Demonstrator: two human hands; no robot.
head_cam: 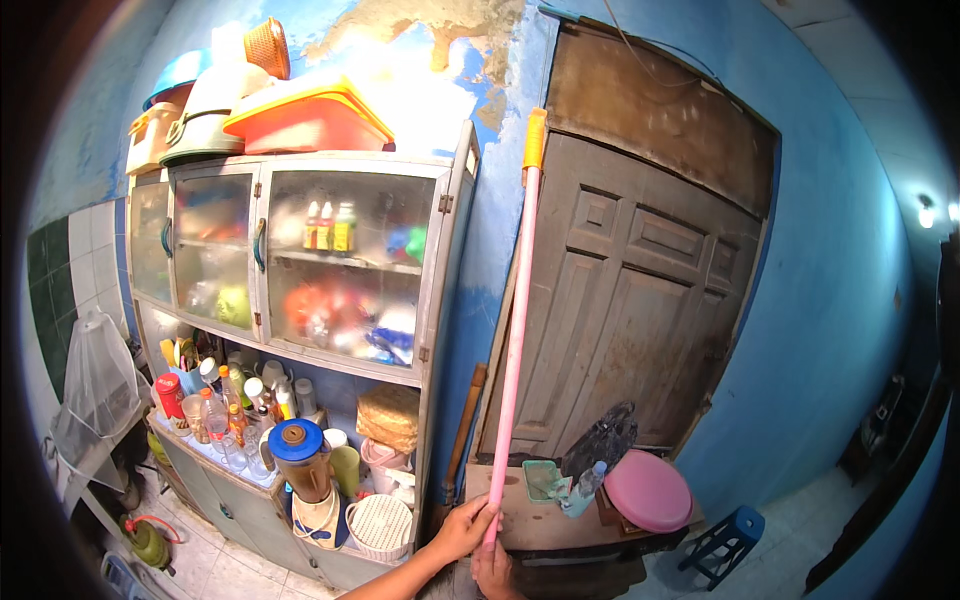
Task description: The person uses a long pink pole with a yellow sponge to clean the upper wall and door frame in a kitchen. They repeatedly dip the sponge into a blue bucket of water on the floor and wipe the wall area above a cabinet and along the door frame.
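Observation:
A long pink pole (514, 345) with a yellow plastic piece (535, 139) at its top stands nearly upright before me. My left hand (466, 527) is wrapped around its lower part. Just below, my right hand (493, 570) grips the pole near its bottom end. The yellow top is in front of the left edge of a worn wooden door (637, 300), near its frame; whether it touches is unclear. Behind my hands is a low wooden table (525, 517).
On the table are a pink plastic basin (649, 491), a plastic bottle (589, 480), a green tray (540, 480) and a black plastic bag (604, 439). A glass-fronted cabinet (442, 300) with a blender (304, 469) stands left. A blue stool (724, 544) is at right.

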